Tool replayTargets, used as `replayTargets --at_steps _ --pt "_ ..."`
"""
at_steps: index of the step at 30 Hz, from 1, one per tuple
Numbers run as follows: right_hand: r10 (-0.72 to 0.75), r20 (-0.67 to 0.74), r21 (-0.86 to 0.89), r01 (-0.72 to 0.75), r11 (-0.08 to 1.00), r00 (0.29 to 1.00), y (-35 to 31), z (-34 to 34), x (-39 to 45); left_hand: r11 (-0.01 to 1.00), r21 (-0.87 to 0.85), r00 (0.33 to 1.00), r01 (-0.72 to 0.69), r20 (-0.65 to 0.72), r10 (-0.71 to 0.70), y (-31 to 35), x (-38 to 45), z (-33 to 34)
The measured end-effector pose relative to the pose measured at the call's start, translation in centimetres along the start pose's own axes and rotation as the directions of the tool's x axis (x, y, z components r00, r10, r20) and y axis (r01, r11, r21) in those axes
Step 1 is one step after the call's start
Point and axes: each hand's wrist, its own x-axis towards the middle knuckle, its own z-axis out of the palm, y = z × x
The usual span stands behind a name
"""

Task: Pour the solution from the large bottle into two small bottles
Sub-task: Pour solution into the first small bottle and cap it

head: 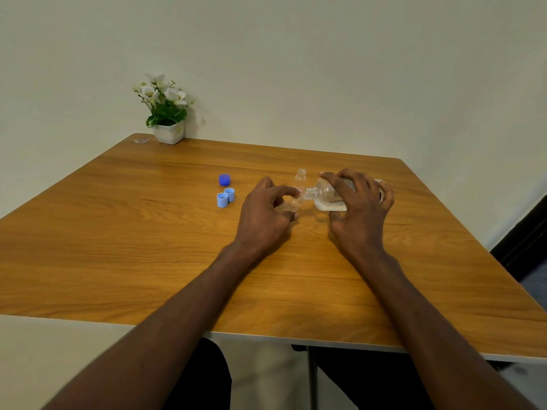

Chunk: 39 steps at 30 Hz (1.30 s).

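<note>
- right hand (359, 202) is wrapped around the large bottle (327, 192), tipped over on its side with the neck pointing to 9 o'clock
- left hand (265, 213) pinches a small bottle (291, 204) between curled fingers and thumb, its mouth right up against the big one's neck (can't tell if anything's flowing)
- second small bottle (301, 179) stands upright and uncapped just behind, at 12 o'clock from the pour
- two light blue caps (225, 197) touching each other, dark blue cap (224, 179) near them, all at 9 o'clock of the left hand
- potted flowers (165, 113) way off at 11 o'clock on the wooden table (118, 232)
</note>
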Motion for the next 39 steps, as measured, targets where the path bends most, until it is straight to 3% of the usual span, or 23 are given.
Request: replayTargets --at_steps 39 --pt "-0.023 -0.02 -0.011 0.022 1.0 1.0 0.49 0.36 -0.02 1.0 0.011 1.0 -0.006 0.005 0.006 0.07 0.01 -0.12"
